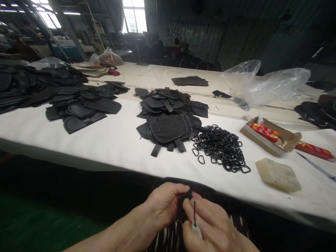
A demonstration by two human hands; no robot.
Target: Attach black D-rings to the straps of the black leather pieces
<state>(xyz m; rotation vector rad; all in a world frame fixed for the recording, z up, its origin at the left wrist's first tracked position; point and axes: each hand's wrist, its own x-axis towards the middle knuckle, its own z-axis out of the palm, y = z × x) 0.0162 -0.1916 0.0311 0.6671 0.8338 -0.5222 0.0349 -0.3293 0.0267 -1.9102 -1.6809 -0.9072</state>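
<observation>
Black piece [202, 185] in the head view sits at the near side of the bench [115, 148], its narrow end held in the closed fingers of the left hand [164, 201]. The right hand's [214, 224] fingers close around a white-handled tool [196, 231], its thin shaft upright. A loose grip could let the tool slip and scratch the leather-like surface or nick a finger.

Black piece [201, 186] partly hidden by hands [190, 217]

Black rings [222, 148], white tabletop [115, 140], red-and-yellow packet [265, 132]
</observation>
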